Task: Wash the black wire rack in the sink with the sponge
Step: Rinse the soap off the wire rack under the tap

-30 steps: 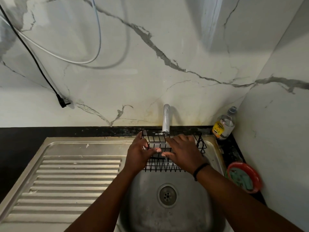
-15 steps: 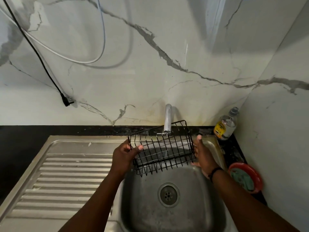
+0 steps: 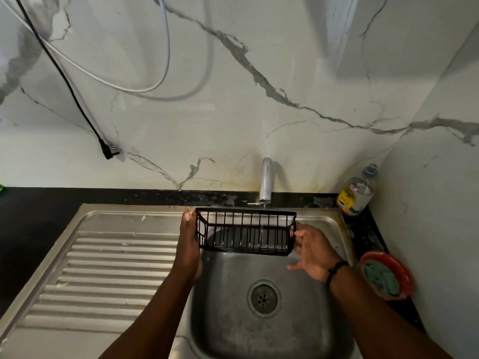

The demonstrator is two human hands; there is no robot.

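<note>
Dripping black wire rack (image 3: 245, 233), level, under tap (image 3: 265, 182)

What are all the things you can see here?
wire rack: one, black, held over the sink under the tap
tap: one, silver, at the back wall, thin water stream running
sink: one, steel, ribbed drainer on its left
drain: one, grey, in the basin floor
bottle: one, clear with yellow label, back right corner
dish: one, red, green sponge inside, right counter
cables: one black with plug, one white, on the wall
left hand: holds the rack's left end
right hand: grips the rack's right end
</note>
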